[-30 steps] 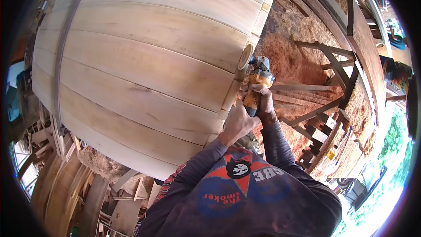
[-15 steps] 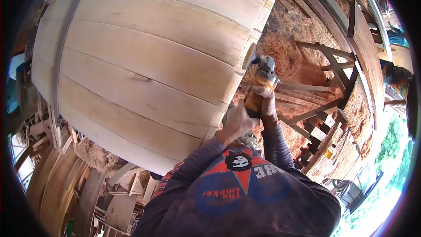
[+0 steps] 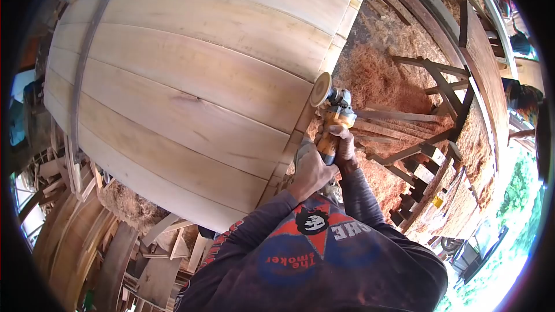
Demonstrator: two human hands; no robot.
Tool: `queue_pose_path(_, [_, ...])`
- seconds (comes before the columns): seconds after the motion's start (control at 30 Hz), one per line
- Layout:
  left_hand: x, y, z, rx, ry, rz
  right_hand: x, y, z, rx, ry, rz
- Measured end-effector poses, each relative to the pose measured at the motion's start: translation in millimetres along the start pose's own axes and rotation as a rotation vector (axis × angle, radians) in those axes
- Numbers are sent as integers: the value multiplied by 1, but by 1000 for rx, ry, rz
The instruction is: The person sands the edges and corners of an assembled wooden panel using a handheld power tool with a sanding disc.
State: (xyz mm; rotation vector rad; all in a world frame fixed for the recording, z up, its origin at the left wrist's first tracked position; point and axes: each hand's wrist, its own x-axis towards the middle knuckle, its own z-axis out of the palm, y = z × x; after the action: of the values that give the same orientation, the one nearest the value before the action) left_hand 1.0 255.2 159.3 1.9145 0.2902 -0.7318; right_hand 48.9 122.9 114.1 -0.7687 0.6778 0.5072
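An angle grinder [image 3: 337, 117] with a yellow body and grey head is held in both hands. My left hand [image 3: 312, 169] is closed around the rear of its body, and my right hand [image 3: 344, 147] wraps the same body from the right side. Its round tan sanding disc [image 3: 321, 89] faces the right end of a broad, curved panel of pale wooden planks [image 3: 191, 89]. The disc overlaps the panel's end strip in view; whether it touches the wood I cannot tell.
A dark band [image 3: 87, 52] crosses the panel's left part. Reddish wood shavings [image 3: 393, 81] cover the ground at right, among timber braces [image 3: 445, 89] and a long curved board [image 3: 488, 81]. Stacked planks [image 3: 75, 237] lie at lower left. Another person [image 3: 523, 98] is partly visible at far right.
Both hands have drawn the grinder down along the panel's end, towards my body. The disc has turned, showing more of its round face.
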Motion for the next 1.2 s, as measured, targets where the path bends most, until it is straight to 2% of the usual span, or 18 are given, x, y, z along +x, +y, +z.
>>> queue_pose_path(0.13, [1,0,-8,21,42,18,1,4,4,-15,-1,25])
queue_pose_path(0.27, [6,-22,-14,-117,41,24,-4,10,26,-98,42,-149])
queue_pose_path(0.33, [10,-26,-24,-221,-80,56,-16,2,47,-378,96,-230])
queue_pose_path(0.4, [10,-24,-35,-239,-116,14,-27,-6,70,-458,144,-215])
queue_pose_path(0.47, [15,-34,-38,-708,-340,47,-33,-9,88,-651,228,-306])
queue_pose_path(0.5, [13,-32,-39,-765,-370,16,-35,-9,94,-667,234,-348])
queue_pose_path(0.53, [11,-30,-39,-763,-372,17,-37,-9,90,-666,236,-350])
queue_pose_path(0.6, [5,-24,-39,-509,-254,83,-39,-6,74,-496,268,-240])
queue_pose_path(0.63, [1,-15,-42,-204,-184,59,-34,-1,63,-376,214,-266])
queue_pose_path(0.73, [-9,-7,-18,41,-7,54,-20,6,28,-21,-9,-87])
queue_pose_path(1.0, [-11,-20,-8,54,62,56,-10,23,11,10,30,-20])
queue_pose_path(1.2, [-9,-22,-9,-8,89,68,-7,20,20,7,18,-98])
